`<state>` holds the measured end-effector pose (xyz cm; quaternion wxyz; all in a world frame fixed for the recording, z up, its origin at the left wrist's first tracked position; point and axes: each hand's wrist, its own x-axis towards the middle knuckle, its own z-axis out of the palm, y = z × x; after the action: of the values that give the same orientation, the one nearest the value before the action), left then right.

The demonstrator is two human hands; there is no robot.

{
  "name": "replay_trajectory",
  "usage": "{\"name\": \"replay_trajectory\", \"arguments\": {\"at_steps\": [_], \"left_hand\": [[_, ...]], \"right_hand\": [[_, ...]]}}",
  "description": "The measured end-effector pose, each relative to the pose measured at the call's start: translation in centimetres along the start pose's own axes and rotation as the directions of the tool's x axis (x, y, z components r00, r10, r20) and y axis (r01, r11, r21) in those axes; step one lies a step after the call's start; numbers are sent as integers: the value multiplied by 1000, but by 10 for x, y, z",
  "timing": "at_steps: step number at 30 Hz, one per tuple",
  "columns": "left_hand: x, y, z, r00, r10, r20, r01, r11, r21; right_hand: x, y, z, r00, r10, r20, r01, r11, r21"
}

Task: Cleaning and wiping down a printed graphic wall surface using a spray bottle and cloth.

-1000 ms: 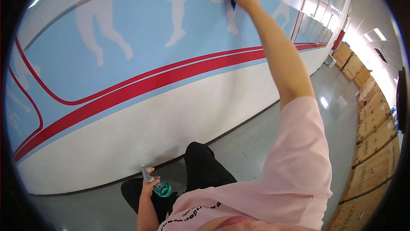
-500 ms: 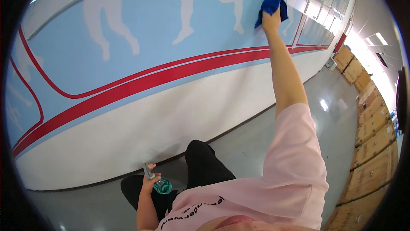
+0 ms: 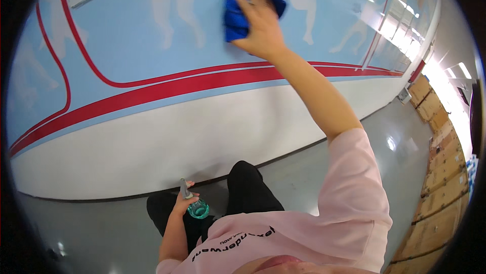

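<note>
right hand (image 3: 263, 30), splayed over cloth (image 3: 235, 20), has swept left along wall (image 3: 212, 122) to upper centre: another stretch covered. left hand (image 3: 183, 204) curled round bottle (image 3: 199, 210), lower centre.

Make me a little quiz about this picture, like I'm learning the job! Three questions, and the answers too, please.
1. Which hand is on the blue cloth? A) the left, B) the right, C) both.
2. True or false: the left hand is empty.
3. Fill in the gap: above the white lower part of the wall runs a broad ____ stripe.

Key:
1. B. The right hand lies over the cloth with its fingers spread.
2. False. It holds a spray bottle with a greenish, see-through body.
3. Red.
</note>
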<state>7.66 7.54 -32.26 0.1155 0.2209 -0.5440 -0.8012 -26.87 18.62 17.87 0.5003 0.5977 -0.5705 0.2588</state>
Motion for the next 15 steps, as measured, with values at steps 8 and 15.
{"name": "replay_trajectory", "arguments": {"at_steps": [8,15], "left_hand": [[-7,17,16,998,58,27,-59,998,17],[-10,23,26,993,115,10,-115,993,1]], "right_hand": [[90,-126,83,978,-206,-14,207,973,106],[46,-176,130,869,-424,254,331,881,337]]}}
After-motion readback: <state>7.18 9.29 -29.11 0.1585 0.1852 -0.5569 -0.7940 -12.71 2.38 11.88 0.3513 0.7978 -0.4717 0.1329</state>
